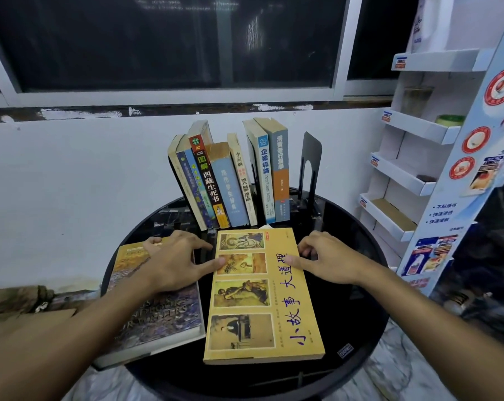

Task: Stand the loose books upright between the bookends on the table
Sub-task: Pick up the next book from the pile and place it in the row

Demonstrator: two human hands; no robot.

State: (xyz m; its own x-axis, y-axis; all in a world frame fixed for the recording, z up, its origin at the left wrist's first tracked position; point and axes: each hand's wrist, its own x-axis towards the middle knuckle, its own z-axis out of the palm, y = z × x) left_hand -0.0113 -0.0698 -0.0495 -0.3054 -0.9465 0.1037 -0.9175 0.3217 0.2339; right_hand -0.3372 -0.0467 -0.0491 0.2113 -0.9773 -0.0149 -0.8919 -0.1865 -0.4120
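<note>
1 yellow book (263, 296), 1 purple book (158, 311), 2 hands (172, 259) (329, 256)

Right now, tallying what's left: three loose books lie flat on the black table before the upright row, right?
No, two: the head view shows only the yellow book and the purple book flat on the black table before the upright row.

Your left hand (172, 261) rests on the purple book (158, 322), lower left; your right hand (329, 259) pinches the yellow book (262, 299) at centre; upright books (230, 175) stand above.
</note>
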